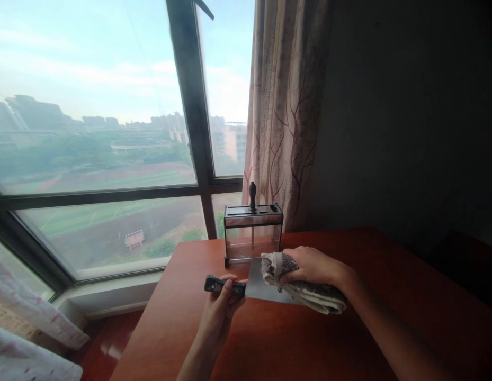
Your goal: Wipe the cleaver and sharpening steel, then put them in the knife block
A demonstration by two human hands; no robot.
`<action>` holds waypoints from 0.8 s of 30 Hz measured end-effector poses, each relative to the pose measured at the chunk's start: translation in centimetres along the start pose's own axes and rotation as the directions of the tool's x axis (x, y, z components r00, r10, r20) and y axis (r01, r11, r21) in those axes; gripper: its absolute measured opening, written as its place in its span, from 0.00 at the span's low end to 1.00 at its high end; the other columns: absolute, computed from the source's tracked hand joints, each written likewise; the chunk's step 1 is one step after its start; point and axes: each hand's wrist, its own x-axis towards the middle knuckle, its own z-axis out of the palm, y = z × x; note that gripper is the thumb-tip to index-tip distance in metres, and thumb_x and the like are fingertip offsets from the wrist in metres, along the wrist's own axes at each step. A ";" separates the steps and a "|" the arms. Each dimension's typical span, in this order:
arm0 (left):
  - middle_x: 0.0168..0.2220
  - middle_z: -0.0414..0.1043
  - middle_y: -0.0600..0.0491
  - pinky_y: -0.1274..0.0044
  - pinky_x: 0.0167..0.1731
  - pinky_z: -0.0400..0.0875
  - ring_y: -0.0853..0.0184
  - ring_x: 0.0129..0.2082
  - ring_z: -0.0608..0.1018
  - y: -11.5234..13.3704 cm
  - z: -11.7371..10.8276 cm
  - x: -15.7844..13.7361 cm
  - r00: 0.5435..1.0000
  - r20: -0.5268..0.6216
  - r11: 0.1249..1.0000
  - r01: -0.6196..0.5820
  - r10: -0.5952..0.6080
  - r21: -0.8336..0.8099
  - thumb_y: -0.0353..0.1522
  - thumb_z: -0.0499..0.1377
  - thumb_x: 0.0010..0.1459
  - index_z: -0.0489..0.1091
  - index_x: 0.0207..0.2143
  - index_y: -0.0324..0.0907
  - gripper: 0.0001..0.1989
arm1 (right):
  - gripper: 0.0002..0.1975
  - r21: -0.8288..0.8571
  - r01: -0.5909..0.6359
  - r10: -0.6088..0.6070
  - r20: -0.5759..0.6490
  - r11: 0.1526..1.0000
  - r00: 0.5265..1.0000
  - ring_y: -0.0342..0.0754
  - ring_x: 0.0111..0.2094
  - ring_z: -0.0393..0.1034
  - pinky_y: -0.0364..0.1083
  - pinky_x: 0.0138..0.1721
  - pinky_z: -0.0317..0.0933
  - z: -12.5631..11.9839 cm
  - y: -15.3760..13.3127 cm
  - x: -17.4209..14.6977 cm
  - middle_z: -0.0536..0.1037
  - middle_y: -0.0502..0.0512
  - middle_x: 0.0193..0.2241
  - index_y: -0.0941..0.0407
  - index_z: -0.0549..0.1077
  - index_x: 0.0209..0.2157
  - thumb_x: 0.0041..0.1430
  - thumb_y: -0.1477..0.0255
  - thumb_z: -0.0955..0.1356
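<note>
My left hand (222,304) is closed round the black handle of a cleaver (258,286), whose broad grey blade points right above the table. A folded grey-brown cloth (317,297) is gripped in my right hand (311,264) and lies against the blade, covering its right part. Just behind the blade stands a knife block (253,217) with clear sides and a dark frame. One black-handled tool (252,196) is upright in its top, with a thin shaft reaching down inside.
The reddish-brown wooden table (170,328) carries the knife block near its far edge. Beyond it are a dark-framed window (190,106) and a patterned curtain (287,106). A dark wall (396,116) rises at the right. Another light curtain (27,344) hangs at lower left.
</note>
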 end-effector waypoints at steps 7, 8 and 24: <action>0.26 0.74 0.55 0.78 0.26 0.71 0.69 0.25 0.77 -1.0 0.2 -0.3 0.999 0.029 0.998 0.040 -0.042 0.049 0.39 0.70 0.41 0.69 0.36 0.42 0.20 | 0.28 -0.047 0.091 -0.093 -0.029 0.995 0.995 0.57 0.37 0.74 0.44 0.31 0.56 1.5 -3.5 1.5 0.80 0.56 0.35 0.53 0.70 0.38 0.49 0.43 0.64; 0.27 0.74 0.55 0.78 0.26 0.71 0.69 0.25 0.77 -1.0 0.2 -0.3 0.999 0.029 0.998 0.041 -0.042 0.039 0.39 0.70 0.41 0.69 0.36 0.42 0.20 | 0.28 -0.039 0.092 -0.093 -0.036 0.995 0.995 0.57 0.37 0.74 0.44 0.31 0.56 1.5 -3.6 1.5 0.80 0.56 0.35 0.53 0.70 0.38 0.49 0.43 0.64; 0.32 0.80 0.49 0.82 0.26 0.74 0.68 0.29 0.80 0.8 -0.6 0.4 0.996 -0.032 0.988 -0.083 0.080 -0.127 0.38 0.68 0.46 0.69 0.38 0.42 0.19 | 0.27 0.764 0.112 0.120 -0.241 0.635 0.963 0.55 0.42 0.71 0.48 0.42 0.62 3.5 4.0 -1.9 0.79 0.54 0.41 0.56 0.71 0.47 0.45 0.62 0.75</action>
